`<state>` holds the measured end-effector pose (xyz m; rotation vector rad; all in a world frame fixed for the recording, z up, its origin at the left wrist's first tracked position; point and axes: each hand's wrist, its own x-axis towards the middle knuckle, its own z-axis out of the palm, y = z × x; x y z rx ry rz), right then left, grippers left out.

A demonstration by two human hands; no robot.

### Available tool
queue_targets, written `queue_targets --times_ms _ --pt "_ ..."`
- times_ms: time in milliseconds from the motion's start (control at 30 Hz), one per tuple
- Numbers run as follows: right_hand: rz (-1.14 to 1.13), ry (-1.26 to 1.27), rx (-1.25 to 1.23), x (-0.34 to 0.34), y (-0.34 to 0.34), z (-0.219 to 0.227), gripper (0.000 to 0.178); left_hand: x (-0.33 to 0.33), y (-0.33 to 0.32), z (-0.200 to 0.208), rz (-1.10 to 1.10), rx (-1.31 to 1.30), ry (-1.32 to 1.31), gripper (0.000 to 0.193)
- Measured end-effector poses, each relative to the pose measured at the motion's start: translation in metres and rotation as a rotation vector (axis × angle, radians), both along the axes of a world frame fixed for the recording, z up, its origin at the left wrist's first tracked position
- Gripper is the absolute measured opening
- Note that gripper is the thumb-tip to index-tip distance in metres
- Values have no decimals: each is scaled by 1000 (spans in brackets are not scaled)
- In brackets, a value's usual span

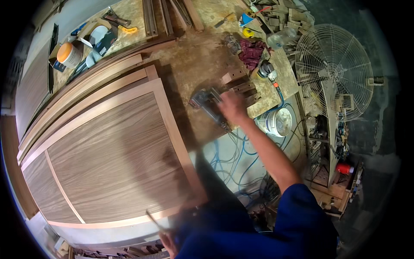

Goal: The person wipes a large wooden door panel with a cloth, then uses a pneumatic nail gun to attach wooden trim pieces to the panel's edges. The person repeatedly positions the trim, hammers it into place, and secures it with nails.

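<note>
My right hand [233, 107], smeared by motion, is over the bench at the right side of a dark, hose-fed nail gun [207, 107]. Whether its fingers close on the gun cannot be made out. Low in the picture, my left hand [168, 244] is closed around a thin, stick-like tool [155, 221], whose tip points up and left by the panel's front edge. Most of that hand is hidden by my blue clothing. A large wood-grain panel [116, 159] in a pale wooden frame [170, 123] lies flat to the left of the gun.
Beyond my right hand are drilled wooden blocks [235, 77], a dark red cloth [252, 54] and a sander [266, 69]. A white bucket [282, 122] and tangled hoses [241, 162] lie below the bench edge. A large caged fan [334, 71] stands at right; an orange-lidded tub [68, 54] stands far left.
</note>
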<state>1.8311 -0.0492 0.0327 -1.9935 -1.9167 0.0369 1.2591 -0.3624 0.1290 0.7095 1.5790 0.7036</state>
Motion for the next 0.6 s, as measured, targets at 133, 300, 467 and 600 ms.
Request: queue_targets --times_ms 133,300,467,600 --pt "-561 -156 34 197 -31 -7 46 7 46 72 -602 441 745 42" --pt "-648 -135 -446 322 -13 -21 86 -9 -20 -2 151 -164 315 39" --pt "-329 163 -312 395 -31 -45 82 49 -9 -9 27 -216 365 33" --pt "-729 -10 -531 365 -83 1 77 88 -18 13 131 -186 401 29"
